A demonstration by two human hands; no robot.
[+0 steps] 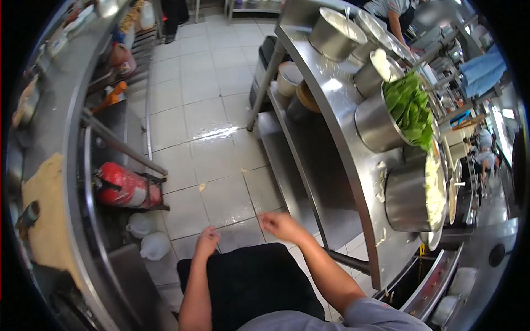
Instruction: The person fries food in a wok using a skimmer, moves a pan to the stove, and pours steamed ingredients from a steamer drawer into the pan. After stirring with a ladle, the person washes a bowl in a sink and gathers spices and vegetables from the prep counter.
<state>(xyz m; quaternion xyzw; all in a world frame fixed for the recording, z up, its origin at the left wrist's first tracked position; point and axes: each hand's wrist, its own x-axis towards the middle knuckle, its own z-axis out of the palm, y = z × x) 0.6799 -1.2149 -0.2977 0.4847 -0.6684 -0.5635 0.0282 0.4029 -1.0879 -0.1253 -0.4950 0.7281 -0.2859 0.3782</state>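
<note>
My left hand [208,241] hangs in front of the black apron [248,287], above the tiled floor, with its fingers loosely curled in and nothing visible in them. My right hand [280,227] is raised a little farther to the right, slightly blurred. Its fingers are also bent in, and no held object shows. Neither hand touches the counters. Nearest on the right is the steel counter [353,160], bearing a large pot of pale shredded food [411,193] and a pot with green leaves [381,124].
A red fire extinguisher [124,186] and white plastic jugs [154,246] stand low on the left, beneath a steel worktop with dough [49,215]. Wet white tiles [204,143] run between the counters. Another person [395,16] works at the far right.
</note>
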